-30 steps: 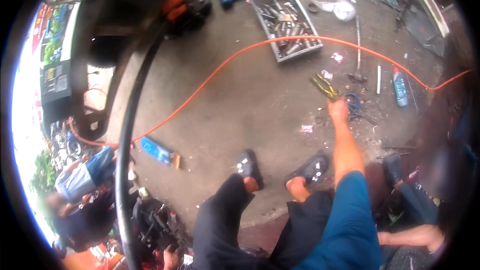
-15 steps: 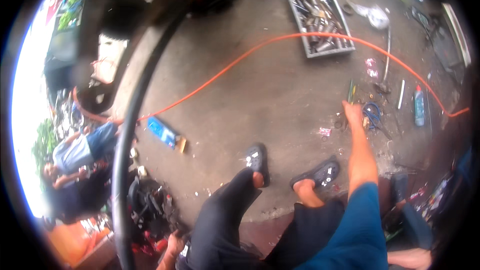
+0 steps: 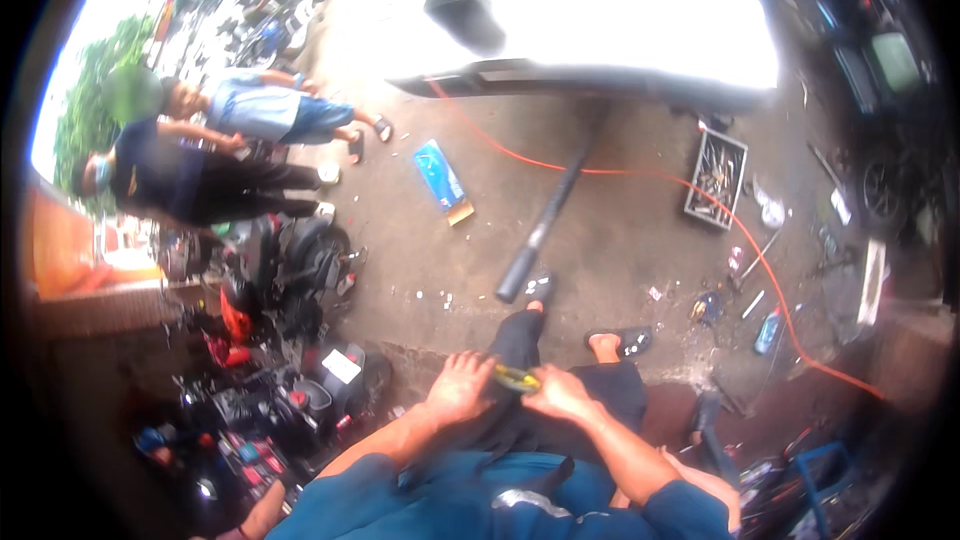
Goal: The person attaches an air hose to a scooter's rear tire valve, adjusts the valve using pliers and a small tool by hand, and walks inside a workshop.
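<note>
- At the near edge, a teal shirt [image 3: 450, 495] covers the person's front, with both hands meeting just beyond it.
- Above the dark trousers, yellow pliers [image 3: 516, 378] lie crosswise between the hands.
- The right hand [image 3: 560, 393] is curled around the pliers' right end.
- The left hand [image 3: 462, 385] has its fingertips at their left end; whether they pinch it, I cannot tell.
- To the near left, motorcycles [image 3: 310, 390] stand crowded together.
- Slightly farther, dark shoes [image 3: 636, 342] are on the person's feet; well to their right lies a blue bottle [image 3: 768, 330].
- Beyond the shoes, a black pole [image 3: 548, 225] slants away toward a bright white vehicle [image 3: 640, 20].
- Farther left is a blue box [image 3: 438, 175]; farther right, a tray [image 3: 689, 202] of metal pieces, crossed by an orange hose [image 3: 610, 172].
- To the far left, two people [image 3: 265, 110] appear.
</note>
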The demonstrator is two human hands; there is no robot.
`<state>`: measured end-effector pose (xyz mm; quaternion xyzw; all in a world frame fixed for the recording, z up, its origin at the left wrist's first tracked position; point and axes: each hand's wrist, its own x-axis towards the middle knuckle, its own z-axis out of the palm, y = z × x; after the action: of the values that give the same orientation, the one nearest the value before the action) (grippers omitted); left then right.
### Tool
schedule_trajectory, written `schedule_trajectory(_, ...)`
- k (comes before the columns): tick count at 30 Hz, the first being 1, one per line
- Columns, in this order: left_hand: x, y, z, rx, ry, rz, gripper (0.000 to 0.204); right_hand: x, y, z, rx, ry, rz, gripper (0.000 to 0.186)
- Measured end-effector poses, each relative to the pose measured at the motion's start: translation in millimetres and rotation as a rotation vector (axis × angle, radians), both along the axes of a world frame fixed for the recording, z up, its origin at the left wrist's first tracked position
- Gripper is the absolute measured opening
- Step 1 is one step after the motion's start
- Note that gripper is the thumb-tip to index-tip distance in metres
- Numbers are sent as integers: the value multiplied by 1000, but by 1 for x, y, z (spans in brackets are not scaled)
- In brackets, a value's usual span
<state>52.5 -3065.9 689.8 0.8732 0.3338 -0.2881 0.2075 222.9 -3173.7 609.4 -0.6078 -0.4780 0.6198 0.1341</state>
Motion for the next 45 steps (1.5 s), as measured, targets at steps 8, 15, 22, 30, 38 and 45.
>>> schedule_trajectory(8, -106, 22, 44, -351, -114, 224, 52, -74, 77, 103, 242, 115, 327, 47)
schedule_trajectory(15, -161, 94, 38, -257, -44, 551, 58, -109, 145, 92, 460, -365, -228, 48)
schedule_trajectory(22, -229, 186, -1, -45, -60, 909, 66, -64, 212, 51, 199, -172, -673, 49)
schedule_trajectory(30, -290, 290, 14, -45, 70, 1306, 40, -47, 379, 61, 142, -320, -531, 53)
schedule_trajectory(38, -341, 496, -21, -79, 59, 1224, 47, -71, 548, -1, 263, -385, -620, 56)
schedule_trajectory(45, -319, 656, -20, 62, -435, 1058, 43, -108, 598, -2, 1, -474, -749, 48)
